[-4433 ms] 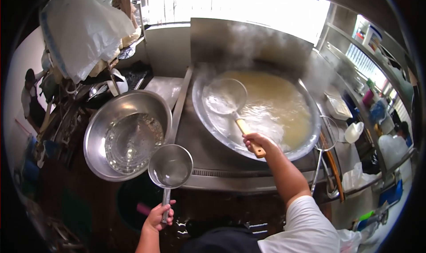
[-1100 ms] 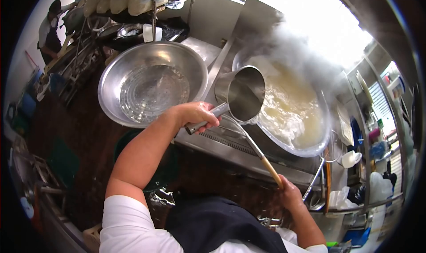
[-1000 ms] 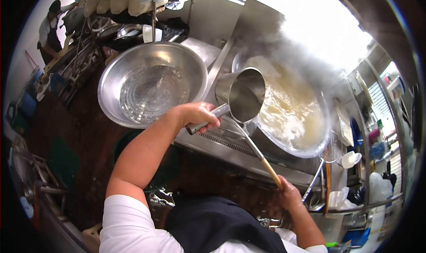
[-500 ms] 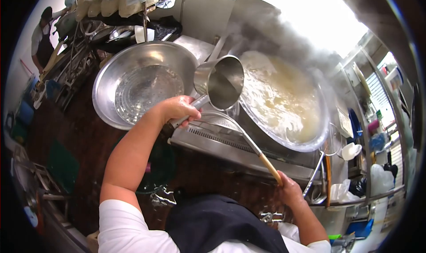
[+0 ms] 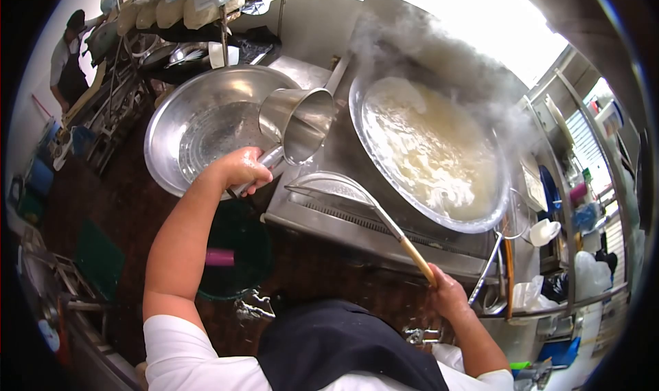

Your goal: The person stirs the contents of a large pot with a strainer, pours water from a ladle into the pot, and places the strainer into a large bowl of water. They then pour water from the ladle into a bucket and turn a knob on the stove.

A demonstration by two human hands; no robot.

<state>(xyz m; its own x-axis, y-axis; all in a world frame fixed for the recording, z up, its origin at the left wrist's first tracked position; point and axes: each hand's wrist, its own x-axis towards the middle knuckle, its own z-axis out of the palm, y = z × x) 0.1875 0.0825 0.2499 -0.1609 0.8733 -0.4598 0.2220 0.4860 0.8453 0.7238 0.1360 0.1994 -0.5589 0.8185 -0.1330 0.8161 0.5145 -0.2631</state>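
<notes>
My left hand (image 5: 246,170) is closed around the handle of a deep metal dipper (image 5: 273,116). The dipper is tilted, its mouth facing right, partly over the rim of a wide steel basin (image 5: 168,127) with clear liquid in the bottom. My right hand (image 5: 447,289) grips the wooden handle of a long skimmer (image 5: 386,221). Its rounded metal head lies over the stove edge, between the basin and the big pot; the mesh is hard to make out. Steam rises from the large round pot (image 5: 500,214), where cloudy pale liquid bubbles.
The steel stove (image 5: 322,216) runs beneath the pot. A dark green tub (image 5: 254,274) with a pink object stands on the floor. Ladles hang from a rail (image 5: 484,271) at right. Shelves hold bags (image 5: 185,13) at upper left; another person (image 5: 71,65) stands far left.
My left hand has carried the dipper left and slightly down, away from the pot toward the basin. My right hand and the skimmer have hardly moved.
</notes>
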